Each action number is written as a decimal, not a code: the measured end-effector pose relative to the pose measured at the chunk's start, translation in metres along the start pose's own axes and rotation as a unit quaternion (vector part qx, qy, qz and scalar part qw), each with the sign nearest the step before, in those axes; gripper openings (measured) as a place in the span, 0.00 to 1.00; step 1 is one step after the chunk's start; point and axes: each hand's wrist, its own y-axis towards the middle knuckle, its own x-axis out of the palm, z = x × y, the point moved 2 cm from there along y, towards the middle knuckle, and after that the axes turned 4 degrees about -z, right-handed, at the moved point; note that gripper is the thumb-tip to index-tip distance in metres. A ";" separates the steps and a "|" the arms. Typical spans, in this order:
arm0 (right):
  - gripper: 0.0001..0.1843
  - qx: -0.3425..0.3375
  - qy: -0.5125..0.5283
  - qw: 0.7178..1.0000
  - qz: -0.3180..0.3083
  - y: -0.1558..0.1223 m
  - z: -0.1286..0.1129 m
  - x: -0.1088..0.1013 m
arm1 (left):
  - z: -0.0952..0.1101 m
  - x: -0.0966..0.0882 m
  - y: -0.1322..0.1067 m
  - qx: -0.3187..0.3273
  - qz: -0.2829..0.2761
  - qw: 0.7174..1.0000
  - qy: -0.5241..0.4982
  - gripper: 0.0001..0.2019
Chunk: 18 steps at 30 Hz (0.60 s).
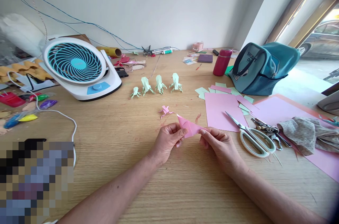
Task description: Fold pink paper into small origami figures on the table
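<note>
A folded piece of pink paper (188, 127), triangular with creases showing, is held up between both hands just above the table. My left hand (169, 138) pinches its left lower edge between thumb and fingers. At the right corner, the thumb and fingertips of my right hand (217, 143) grip the paper. Just beyond it sits a small pink origami figure (165, 111) with thin legs. Farther back, several pale green origami figures stand in a row, among them a large one (176, 82) at the right and a smaller one (135, 92) at the left.
To the right lie pink paper sheets (219, 111), white-handled scissors (255, 141), keys (268, 128) and a grey cloth (302, 134). A red flask (222, 62) and a teal backpack (265, 68) stand behind. A white fan (79, 68) with a cable (63, 113) occupies the left.
</note>
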 end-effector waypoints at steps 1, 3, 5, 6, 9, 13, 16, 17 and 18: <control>0.21 -0.002 0.000 1.000 0.000 0.000 0.000 0.000 | 0.000 0.000 0.000 -0.006 -0.004 1.000 0.003 0.21; 0.21 -0.004 0.004 1.000 0.000 0.001 0.001 0.000 | 0.001 -0.001 0.001 -0.017 -0.008 1.000 0.010 0.21; 0.21 -0.004 0.008 1.000 0.001 0.001 0.001 0.001 | 0.000 -0.001 0.001 -0.024 -0.012 0.999 0.026 0.21; 0.21 -0.003 0.008 1.000 0.001 0.001 0.002 0.001 | 0.000 -0.001 0.001 -0.024 -0.014 0.999 0.038 0.21; 0.21 -0.001 0.001 1.000 -0.002 0.000 0.001 0.002 | -0.001 -0.001 0.000 -0.024 -0.013 0.997 0.073 0.20; 0.21 -0.001 -0.019 1.000 -0.006 -0.002 -0.001 0.002 | 0.000 0.001 -0.002 -0.022 0.007 0.995 0.101 0.20; 0.22 -0.003 -0.032 0.999 -0.006 -0.002 -0.001 0.002 | 0.002 0.002 -0.003 -0.016 0.019 0.994 0.107 0.20; 0.22 -0.003 -0.036 0.999 -0.006 -0.002 -0.001 0.002 | 0.002 0.003 -0.003 -0.014 0.022 0.994 0.107 0.20; 0.22 -0.003 -0.041 0.999 -0.007 -0.002 0.000 0.002 | 0.002 0.003 -0.003 -0.013 0.023 0.994 0.108 0.20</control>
